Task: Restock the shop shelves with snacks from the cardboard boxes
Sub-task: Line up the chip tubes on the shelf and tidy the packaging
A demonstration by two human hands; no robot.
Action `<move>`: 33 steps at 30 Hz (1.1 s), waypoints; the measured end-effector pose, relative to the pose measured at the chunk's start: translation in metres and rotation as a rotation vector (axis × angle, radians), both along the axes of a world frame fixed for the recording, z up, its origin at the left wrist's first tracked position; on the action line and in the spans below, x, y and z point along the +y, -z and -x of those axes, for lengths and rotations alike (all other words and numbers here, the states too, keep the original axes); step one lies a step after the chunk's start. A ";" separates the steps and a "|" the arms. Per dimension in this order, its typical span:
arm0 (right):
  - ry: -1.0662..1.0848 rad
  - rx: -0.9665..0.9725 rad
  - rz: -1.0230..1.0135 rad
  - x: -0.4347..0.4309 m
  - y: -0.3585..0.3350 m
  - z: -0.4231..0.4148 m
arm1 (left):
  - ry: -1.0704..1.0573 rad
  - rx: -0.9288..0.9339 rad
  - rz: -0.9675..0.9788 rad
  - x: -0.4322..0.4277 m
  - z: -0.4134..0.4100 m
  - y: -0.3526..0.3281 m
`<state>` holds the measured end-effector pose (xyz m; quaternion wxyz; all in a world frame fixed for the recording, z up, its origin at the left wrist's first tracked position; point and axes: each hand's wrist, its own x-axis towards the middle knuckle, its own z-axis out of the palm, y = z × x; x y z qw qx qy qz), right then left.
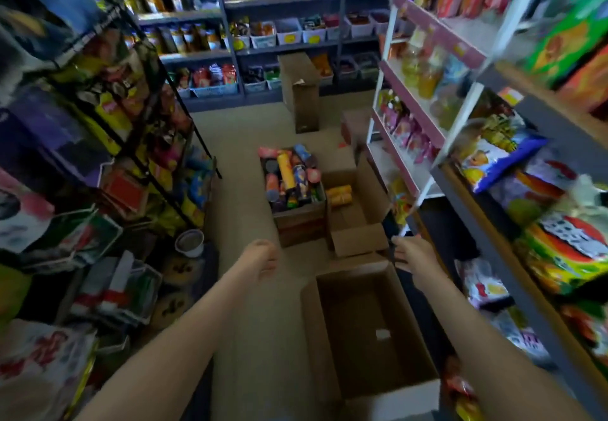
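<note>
Both my arms reach forward over the aisle floor. My left hand (261, 257) hangs with loosely curled fingers and holds nothing. My right hand (413, 254) also holds nothing, its fingers near the flap of a cardboard box. Directly below me stands an empty open cardboard box (332, 348). Ahead, another cardboard box (297, 220) is heaped with snack tubes (286, 172). To its right, an open box (358, 239) holds a few orange packs (340, 195).
A black wire rack (138, 117) of snack bags lines the left side. A white and pink shelf (424, 127) and a grey shelf (513, 223) with bags line the right. A tall cardboard box (301, 91) stands before the back shelves. A small bowl (190, 243) sits on the floor at the left.
</note>
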<state>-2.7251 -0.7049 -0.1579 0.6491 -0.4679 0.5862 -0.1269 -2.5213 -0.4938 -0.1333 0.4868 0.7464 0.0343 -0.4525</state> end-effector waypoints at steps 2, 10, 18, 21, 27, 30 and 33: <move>-0.010 0.014 0.016 -0.026 0.009 -0.038 | 0.017 -0.032 -0.020 -0.029 -0.040 0.004; 0.036 0.112 -0.031 -0.128 0.074 -0.201 | 0.050 -0.073 -0.092 -0.170 -0.225 0.064; 0.072 0.272 -0.162 -0.203 0.119 -0.375 | 0.100 -0.021 -0.170 -0.278 -0.403 0.102; 0.020 0.268 -0.147 -0.228 0.134 -0.424 | 0.107 -0.034 -0.209 -0.304 -0.443 0.126; -0.011 0.250 -0.197 -0.266 0.212 -0.479 | 0.112 0.004 -0.286 -0.338 -0.478 0.195; -0.057 0.254 -0.234 -0.280 0.262 -0.497 | 0.113 0.027 -0.345 -0.347 -0.486 0.241; -0.114 0.279 -0.274 -0.288 0.318 -0.515 | 0.113 0.033 -0.389 -0.356 -0.493 0.294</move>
